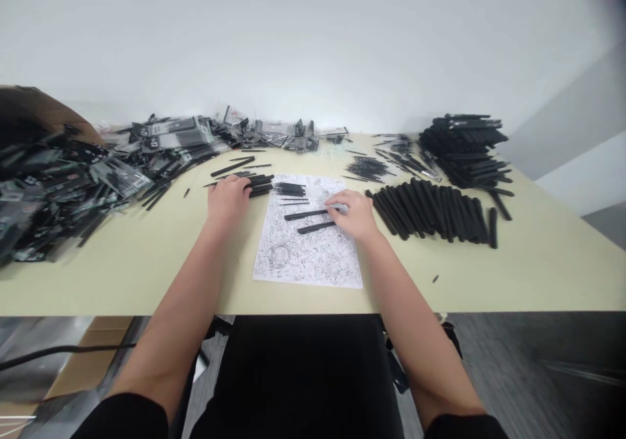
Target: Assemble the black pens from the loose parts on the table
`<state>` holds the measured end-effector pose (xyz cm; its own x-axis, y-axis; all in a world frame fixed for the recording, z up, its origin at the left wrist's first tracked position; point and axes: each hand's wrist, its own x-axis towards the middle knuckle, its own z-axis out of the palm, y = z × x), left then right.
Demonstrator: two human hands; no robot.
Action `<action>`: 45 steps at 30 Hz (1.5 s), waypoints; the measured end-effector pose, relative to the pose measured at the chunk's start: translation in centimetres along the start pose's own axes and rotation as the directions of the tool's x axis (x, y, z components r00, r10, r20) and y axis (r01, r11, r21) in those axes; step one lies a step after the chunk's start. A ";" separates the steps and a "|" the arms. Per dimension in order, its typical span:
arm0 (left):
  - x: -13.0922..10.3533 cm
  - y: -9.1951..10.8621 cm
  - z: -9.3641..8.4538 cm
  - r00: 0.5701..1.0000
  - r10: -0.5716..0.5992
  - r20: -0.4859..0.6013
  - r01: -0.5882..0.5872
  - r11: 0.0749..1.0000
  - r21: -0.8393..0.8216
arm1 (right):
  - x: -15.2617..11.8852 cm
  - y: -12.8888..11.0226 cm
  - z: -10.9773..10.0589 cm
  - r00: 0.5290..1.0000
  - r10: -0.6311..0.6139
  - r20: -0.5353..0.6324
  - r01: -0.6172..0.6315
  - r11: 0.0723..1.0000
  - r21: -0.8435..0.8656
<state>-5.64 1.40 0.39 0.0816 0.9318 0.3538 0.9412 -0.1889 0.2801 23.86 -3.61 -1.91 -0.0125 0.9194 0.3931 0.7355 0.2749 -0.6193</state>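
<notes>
My left hand (228,201) is curled over the left end of a bunch of black pens (260,186) beside the paper. My right hand (353,213) is closed, thumb and fingers together at the right end of a black pen (304,215). Below that lies a second black pen (315,227), its right end under my right hand. Both rest on a printed sheet (308,266) covered in scribbles. Several thin pen refills (289,189) lie side by side on the sheet's upper part.
Plastic packets (166,136) are heaped on the left, near a brown cardboard box (46,109). To the right are a row of black pens (435,211), a tall stack of black pens (462,149) and a loose pile of refills (366,167). A small dark piece (435,278) lies near the table's front edge.
</notes>
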 end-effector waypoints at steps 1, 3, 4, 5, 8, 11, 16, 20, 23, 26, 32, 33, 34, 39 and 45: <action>0.1 -0.3 0.1 1.000 -0.016 0.001 0.016 1.000 0.014 | 0.0 0.0 0.0 1.000 0.015 0.018 -0.014 0.999 -0.037; 0.1 -0.8 0.4 1.000 -0.028 0.007 0.028 0.999 0.018 | 0.0 0.0 0.0 0.998 0.037 0.060 -0.032 0.996 -0.078; 0.2 -1.0 0.5 0.999 -0.030 0.012 0.029 1.000 0.006 | 0.0 0.1 0.0 0.996 0.044 0.079 -0.037 0.995 -0.088; 0.2 -1.1 0.6 0.999 -0.032 0.016 0.032 0.999 -0.011 | 0.0 0.1 0.0 0.994 0.049 0.095 -0.040 0.995 -0.095; 0.2 -1.4 0.9 0.999 -0.034 0.013 0.034 0.998 -0.046 | 0.0 0.5 0.1 0.992 0.051 0.116 -0.038 0.993 -0.114; 0.1 -1.4 1.0 1.000 -0.013 -0.001 0.013 1.000 -0.021 | 0.0 0.7 0.2 0.991 0.049 0.122 -0.033 0.991 -0.130; 0.0 -0.4 1.0 0.994 0.109 -0.004 -0.109 0.981 -0.158 | 0.0 0.8 0.3 0.990 0.043 0.137 -0.030 0.995 -0.098; -0.3 1.3 1.4 0.922 0.388 0.009 -0.363 0.871 -0.330 | 0.0 0.5 0.3 0.993 0.023 0.120 -0.020 0.999 -0.030; -0.7 2.6 1.7 0.854 0.515 0.073 -0.442 0.793 -0.420 | 0.0 0.2 0.4 0.993 0.025 0.118 -0.027 1.000 0.009; -0.9 3.2 2.0 0.827 0.547 0.131 -0.429 0.764 -0.483 | 0.0 0.0 0.5 0.994 0.015 0.107 -0.020 0.999 0.051; -0.8 3.0 2.6 0.806 0.579 0.119 -0.470 0.750 -0.466 | 0.1 0.0 0.7 0.997 0.046 0.056 -0.052 0.991 0.124; -0.8 3.0 2.6 0.808 0.578 0.115 -0.472 0.751 -0.462 | 0.1 0.0 0.7 0.997 0.068 0.044 -0.073 0.989 0.128; -0.8 3.0 2.5 0.813 0.573 0.109 -0.469 0.753 -0.462 | 0.1 0.0 0.6 0.995 0.095 0.033 -0.098 0.988 0.122; -1.0 3.1 2.3 0.833 0.547 0.075 -0.455 0.757 -0.469 | 0.2 0.2 0.6 0.987 0.163 0.006 -0.163 0.985 0.062; -0.9 2.9 2.6 0.836 0.547 0.049 -0.471 0.759 -0.450 | 0.4 0.7 1.2 0.989 0.147 0.015 -0.146 0.964 0.221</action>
<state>-2.10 0.82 -1.44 0.5994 0.6904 0.4051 0.5286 -0.7214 0.4474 23.55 -2.72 -2.93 0.0853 0.9538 0.2880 0.5610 0.1929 -0.8050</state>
